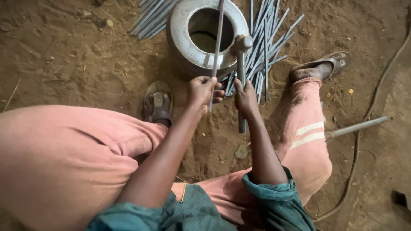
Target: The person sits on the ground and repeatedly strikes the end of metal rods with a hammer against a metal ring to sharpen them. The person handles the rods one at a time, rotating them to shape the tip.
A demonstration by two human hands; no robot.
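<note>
My left hand (202,90) grips a thin steel rod (217,47) that rises over the mouth of a round metal pot (180,30). In my right hand (247,97) I hold a hammer by its metal handle (242,70). The hammer's head (242,43) rests at the pot's rim, just right of the rod. Both hands are close together over the dirt, between my knees.
Piles of thin grey rods (265,42) lie right of the pot and more rods (150,17) lie to its upper left. My sandalled feet (157,105) (321,66) flank the pot. A metal pipe (357,127) and a cable (355,171) lie on the dirt at right.
</note>
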